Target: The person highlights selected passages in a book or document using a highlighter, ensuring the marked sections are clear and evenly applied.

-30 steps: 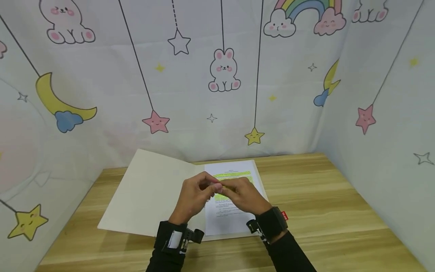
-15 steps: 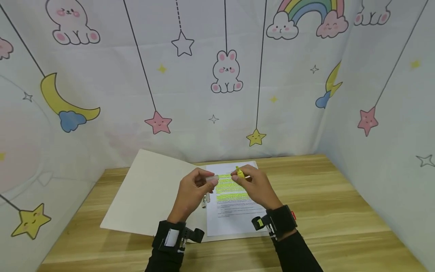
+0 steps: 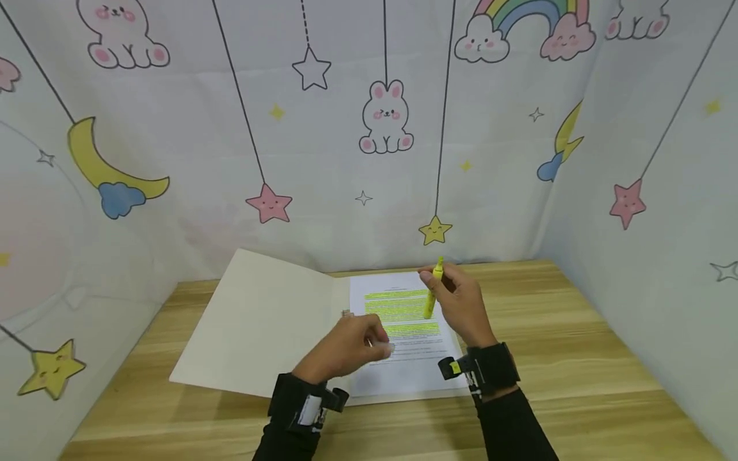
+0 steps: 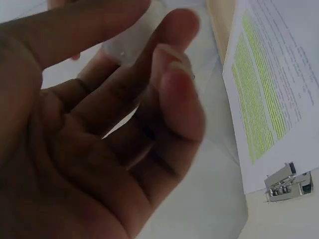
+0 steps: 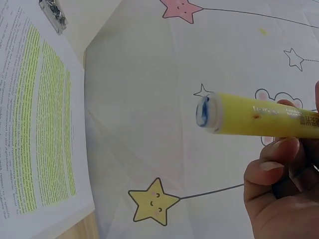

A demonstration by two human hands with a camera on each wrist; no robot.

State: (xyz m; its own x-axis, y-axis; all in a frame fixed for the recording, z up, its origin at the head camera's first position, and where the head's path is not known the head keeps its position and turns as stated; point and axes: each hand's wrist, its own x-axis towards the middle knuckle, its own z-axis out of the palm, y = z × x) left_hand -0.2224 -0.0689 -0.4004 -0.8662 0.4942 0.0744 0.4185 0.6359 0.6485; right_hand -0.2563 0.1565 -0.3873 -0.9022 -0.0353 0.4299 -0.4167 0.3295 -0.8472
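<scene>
My right hand (image 3: pixel 463 304) pinches an uncapped yellow highlighter (image 3: pixel 430 304) above the top right of the page, its nib pointing up. Its blunt end fills the middle of the right wrist view, where the yellow highlighter (image 5: pixel 259 117) lies across the fingers. Lower and to the left, my left hand (image 3: pixel 346 346) holds a pale translucent cap (image 4: pixel 134 37) between thumb and fingers. Under both hands lies a printed sheet (image 3: pixel 398 383) with several lines marked yellow. Part of the sheet is hidden behind the left hand.
An open cream folder (image 3: pixel 259 320) carries the sheet, its cover spread to the left. A metal clip (image 4: pixel 286 184) sits at the sheet's left edge. The wooden table (image 3: pixel 565 358) meets printed cloth walls (image 3: pixel 323 147) at the back and sides.
The hands were together a second ago and have parted. My right hand with the highlighter has risen to the right, the highlighter now upright. The left hand with the cap has dropped lower.
</scene>
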